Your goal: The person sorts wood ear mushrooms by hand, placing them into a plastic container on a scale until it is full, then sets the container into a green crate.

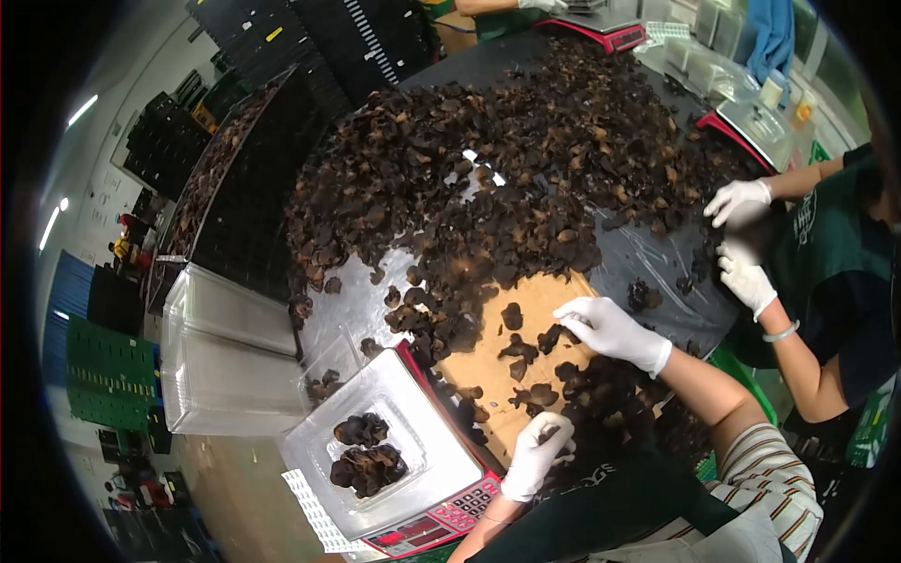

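**Head view: Dark, curled pieces [422,150] lie heaped across a work table [648,258]**

At far left, a stack of clear plastic boxes [235,352] stands just beside a red-and-white scale [455,446]. On the scale rests a clear plastic tray [405,441], where two clumps [368,471] of the dark material lie close together. Next along, a sheet of cardboard [479,347] bears scattered pieces, with the main heap beyond it. The wearer's gloved left hand [539,457] is just right of the scale, its fingers curled inward; whether it holds a piece cannot be told. Farther right, the gloved right hand [615,333] reaches over the cardboard, palm down, fingers forward and slightly bent; its grip, too, cannot be made out. At far right, a co-worker [817,244] in a dark apron leans at the table's edge
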Available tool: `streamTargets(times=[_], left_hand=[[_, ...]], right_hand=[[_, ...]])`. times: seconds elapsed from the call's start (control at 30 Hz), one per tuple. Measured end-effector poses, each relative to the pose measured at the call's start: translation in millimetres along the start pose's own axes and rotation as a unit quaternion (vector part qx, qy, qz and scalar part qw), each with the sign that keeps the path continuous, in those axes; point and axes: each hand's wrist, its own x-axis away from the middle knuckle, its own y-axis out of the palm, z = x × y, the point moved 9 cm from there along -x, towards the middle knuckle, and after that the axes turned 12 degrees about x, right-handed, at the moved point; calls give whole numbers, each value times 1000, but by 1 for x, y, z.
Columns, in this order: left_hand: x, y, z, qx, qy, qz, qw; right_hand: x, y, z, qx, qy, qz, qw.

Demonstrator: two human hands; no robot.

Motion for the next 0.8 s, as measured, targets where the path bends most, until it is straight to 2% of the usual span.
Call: streamTargets(times=[0.07, 0.17, 0.23, 0.33, 0.37, 0.47, 0.5, 0.6, 0.63, 0.67, 0.7, 0.73, 0.8], left_hand=[[0, -1, -1, -28, -16, 5, 999], [-1, 2, 0, 11, 37, 1, 999], [2, 5, 3, 44, 41, 18, 998], [4, 1, 9, 60, 63, 38, 995], [4, 0, 10, 61, 72, 42, 995], [5, -9, 12, 51, 101, 25, 993], [6, -10, 11, 54, 90, 30, 994], [5, -10, 8, 51, 66, 43, 996], [3, -10, 6, 42, 67, 45, 996], [1, -9, 5, 33, 69, 46, 996], [0, -8, 5, 31, 73, 41, 996], [-1, -7, 6, 28, 77, 37, 996], [0, -8, 11, 22, 92, 42, 995]], right_hand=[[1, 6, -4, 56, -82, 42, 994], [-9, 21, -22, 79, -147, 60, 984], [-13, 29, -42, 131, -203, 72, 968], [-9, 67, -49, 267, -240, -8, 933], [-7, 82, -46, 285, -276, 6, 918], [0, 93, -43, 152, -231, -187, 943], [5, 86, -50, 61, -167, -286, 942], [7, 71, -53, 32, -64, -392, 917], [-8, 69, -45, 79, -69, -329, 938], [-23, 61, -39, 70, -80, -223, 969], [-36, 52, -38, 103, -156, -78, 979], [-40, 43, -40, 134, -228, 68, 962], [-50, 58, -36, 221, -248, 81, 940]])
